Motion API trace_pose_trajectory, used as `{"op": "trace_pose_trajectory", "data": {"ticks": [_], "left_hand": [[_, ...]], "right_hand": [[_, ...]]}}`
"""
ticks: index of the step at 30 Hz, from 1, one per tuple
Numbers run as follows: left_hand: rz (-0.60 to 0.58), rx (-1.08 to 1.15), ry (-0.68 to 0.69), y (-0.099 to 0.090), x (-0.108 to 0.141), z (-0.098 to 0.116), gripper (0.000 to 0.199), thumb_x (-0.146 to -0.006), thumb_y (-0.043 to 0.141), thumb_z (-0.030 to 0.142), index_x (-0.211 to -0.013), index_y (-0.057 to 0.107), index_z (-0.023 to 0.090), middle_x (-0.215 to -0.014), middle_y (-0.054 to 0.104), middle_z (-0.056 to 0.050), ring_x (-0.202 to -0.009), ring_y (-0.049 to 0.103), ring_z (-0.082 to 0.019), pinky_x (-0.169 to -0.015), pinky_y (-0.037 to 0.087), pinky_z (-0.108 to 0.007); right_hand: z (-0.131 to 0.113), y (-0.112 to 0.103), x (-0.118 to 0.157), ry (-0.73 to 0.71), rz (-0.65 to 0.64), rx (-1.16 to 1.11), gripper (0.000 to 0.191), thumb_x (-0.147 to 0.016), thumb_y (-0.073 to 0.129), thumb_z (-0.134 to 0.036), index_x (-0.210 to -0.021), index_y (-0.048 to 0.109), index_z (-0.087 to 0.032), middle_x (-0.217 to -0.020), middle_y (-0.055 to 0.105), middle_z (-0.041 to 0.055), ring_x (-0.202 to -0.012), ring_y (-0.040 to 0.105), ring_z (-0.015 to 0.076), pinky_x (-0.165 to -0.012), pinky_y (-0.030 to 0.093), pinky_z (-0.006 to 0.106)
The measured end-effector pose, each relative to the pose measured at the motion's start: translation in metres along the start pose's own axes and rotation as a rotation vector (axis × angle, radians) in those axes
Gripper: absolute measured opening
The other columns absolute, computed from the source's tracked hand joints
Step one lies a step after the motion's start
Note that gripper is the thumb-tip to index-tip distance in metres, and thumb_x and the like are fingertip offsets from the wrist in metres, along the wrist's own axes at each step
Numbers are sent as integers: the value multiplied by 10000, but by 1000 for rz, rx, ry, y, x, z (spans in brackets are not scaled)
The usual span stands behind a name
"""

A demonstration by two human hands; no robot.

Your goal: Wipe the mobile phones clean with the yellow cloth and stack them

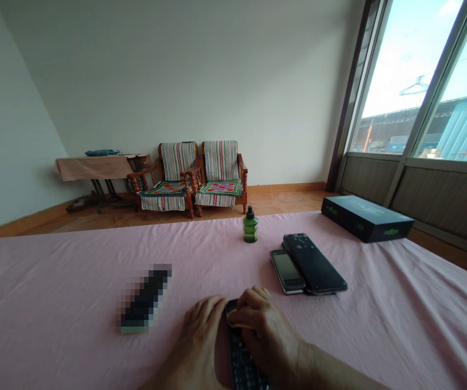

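Observation:
A dark phone with a keypad [239, 357] lies face up on the pink cloth, its lower end cut off by the picture's edge. My left hand [201, 333] steadies it from the left, with bent fingers against its upper edge. My right hand [268, 325] is closed over the phone's upper part and presses a small pale yellow piece, cloth-like or pad-like [239, 324], on the screen. Most of that piece is hidden by the fingers. Just beyond my right hand are a smaller silver-edged phone [288, 272] and a large black phone [315, 265], side by side.
A green bottle with a black cap [250, 227] stands near the far edge of the pink cloth [75, 281]. At the far right sits a flat black box [365, 216]. A blurred-out dark object [146, 298] lies on the left. Two chairs [219, 176] stand by the wall.

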State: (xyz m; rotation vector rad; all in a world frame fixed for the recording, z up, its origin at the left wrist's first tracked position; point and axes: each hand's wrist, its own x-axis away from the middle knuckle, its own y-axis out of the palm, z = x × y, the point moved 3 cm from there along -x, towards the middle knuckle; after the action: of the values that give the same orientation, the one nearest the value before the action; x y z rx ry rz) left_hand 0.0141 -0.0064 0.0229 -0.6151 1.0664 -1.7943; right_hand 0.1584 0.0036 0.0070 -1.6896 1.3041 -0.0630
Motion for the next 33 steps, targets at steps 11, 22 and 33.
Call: {"op": "trace_pose_trajectory", "data": {"ticks": [11,22,33], "left_hand": [[-17,22,53,6,-1,-11,1110,-365,833,569,-1299,414,138,-1284,455,-164,-1196,410,-384,-1042,312,-547],[-39,27,73,5,1,-12,1060,-414,794,573,-1311,392,176,-1288,445,-154,-1185,412,-399,-1018,315,-588],[-12,35,88,5,1,-10,1086,-407,797,600,-1323,397,176,-1306,432,-157,-1201,391,-414,-1035,286,-605]], "right_hand": [[-3,-1,5,-13,2,-6,291,-686,500,-7,-790,688,-204,-817,572,41,-783,478,178,-732,353,327],[-9,-3,9,-85,-22,-52,260,-670,495,-12,-763,671,-180,-783,559,42,-759,476,178,-708,368,323],[4,-10,-6,32,-56,130,262,-753,501,22,-757,660,-186,-806,561,31,-785,467,172,-721,370,306]]}}
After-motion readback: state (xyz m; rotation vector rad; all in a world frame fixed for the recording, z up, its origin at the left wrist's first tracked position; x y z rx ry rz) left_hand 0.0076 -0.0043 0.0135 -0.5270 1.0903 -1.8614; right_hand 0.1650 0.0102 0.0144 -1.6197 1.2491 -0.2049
